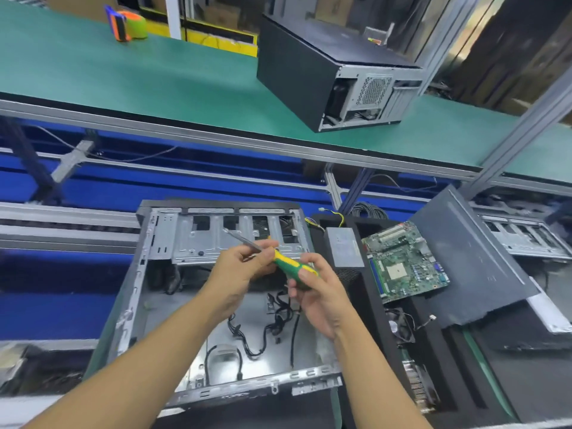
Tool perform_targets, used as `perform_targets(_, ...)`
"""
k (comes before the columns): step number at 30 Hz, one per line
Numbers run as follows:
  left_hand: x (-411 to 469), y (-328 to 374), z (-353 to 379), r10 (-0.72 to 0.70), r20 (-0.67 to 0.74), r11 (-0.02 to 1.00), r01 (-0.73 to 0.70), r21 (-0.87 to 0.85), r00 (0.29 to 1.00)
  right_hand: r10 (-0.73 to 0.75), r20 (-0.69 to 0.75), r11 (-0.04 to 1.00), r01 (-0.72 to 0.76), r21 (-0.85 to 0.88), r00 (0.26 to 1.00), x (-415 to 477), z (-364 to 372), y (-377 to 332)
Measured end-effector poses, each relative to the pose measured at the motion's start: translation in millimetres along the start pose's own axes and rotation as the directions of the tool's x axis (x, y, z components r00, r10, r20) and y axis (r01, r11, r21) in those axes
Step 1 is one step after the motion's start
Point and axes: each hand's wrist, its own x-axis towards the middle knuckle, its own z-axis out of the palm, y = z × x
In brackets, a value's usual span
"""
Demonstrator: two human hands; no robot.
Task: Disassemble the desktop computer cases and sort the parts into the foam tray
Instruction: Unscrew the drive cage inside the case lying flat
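Note:
An open desktop case (161, 298) lies on its side in front of me, with loose black cables (272, 323) on its floor. Above it I hold a screwdriver with a green and yellow handle (291, 265). My right hand (318, 292) grips the handle. My left hand (244, 264) pinches the metal shaft near the handle. To the right lies the black foam tray (439, 366), holding a grey power supply (345, 247) and a green motherboard (405, 261).
A dark side panel (476, 261) leans across the tray's right part. A second closed case (334, 72) stands on the green upper shelf, with a tape dispenser (127, 23) at its far left. Another opened case (523, 236) sits at the right edge.

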Motion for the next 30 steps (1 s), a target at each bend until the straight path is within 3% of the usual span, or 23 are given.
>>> perform_targets(4,-3,-6,-1,-0.098,0.097,0.968,0.118,-0.223,0.990,-0.077,-0.039,0.972,0.083,0.218,0.996,6,6,13)
perform_targets(7,-6,-14,-4,-0.149,0.136,0.944,0.182,-0.276,0.979,-0.084,0.043,0.979,0.074,0.192,0.996,7,4,16)
perform_targets(10,-11,-30,-11,-0.260,0.131,0.953,0.276,-0.124,0.957,-0.065,0.006,0.987,0.064,0.146,0.998,12,-1,19)
perform_targets(13,-14,-43,-15,-0.407,0.006,0.912,0.406,0.057,0.913,-0.058,-0.205,0.990,0.083,0.117,0.977,20,-7,13)
perform_targets(18,8,-48,-16,-0.319,-0.277,0.944,0.278,-0.179,0.906,-0.125,-0.365,0.992,0.111,-0.060,0.923,28,-19,6)
perform_targets(21,30,-51,-13,-0.332,-0.412,0.937,0.246,-0.247,0.849,-0.186,-0.403,0.972,0.108,-0.208,0.896,27,-25,15)
perform_targets(25,50,-55,-22,-0.349,-0.468,0.923,0.213,-0.320,0.812,-0.186,-0.382,0.970,0.107,-0.219,0.905,20,-26,20)
perform_targets(30,54,-61,-18,-0.268,-0.535,0.948,0.120,-0.296,0.801,-0.153,-0.397,0.966,0.052,-0.253,0.905,5,-24,12)
